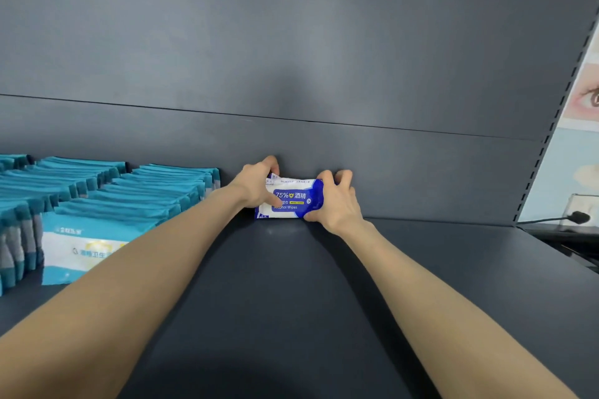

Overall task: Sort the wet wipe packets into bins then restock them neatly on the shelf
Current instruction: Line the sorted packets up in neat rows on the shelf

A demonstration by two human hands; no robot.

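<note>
Landmark: back panel (291, 74), dark grey, crossed by one horizontal seam.
Shelf (437, 269): dark deck, met by the back panel at its far edge.
Blue packet (293, 199): blue-and-white, marked "75%" and "Alcohol Wipes". It is stood on its long edge on the shelf, up against the back panel, below the seam. The printed face is turned away from the panel, toward the camera.
Left hand (256, 185): the packet's left end is gripped. Fingers are curled over its top next to the back panel, and the thumb is laid on the printed face.
Right hand (337, 201): the packet's right end is held, with the fingers wrapped round it. The fingertips are hidden.
Teal packets (129, 201): stood in tight rows that run out from the foot of the back panel, on its left part. No contact with the blue packet is seen.
Upright (551, 126): slotted strip, fixed at the back panel's right edge.
Plug (578, 217): black, with a cable, seen beyond the panel's right edge.
</note>
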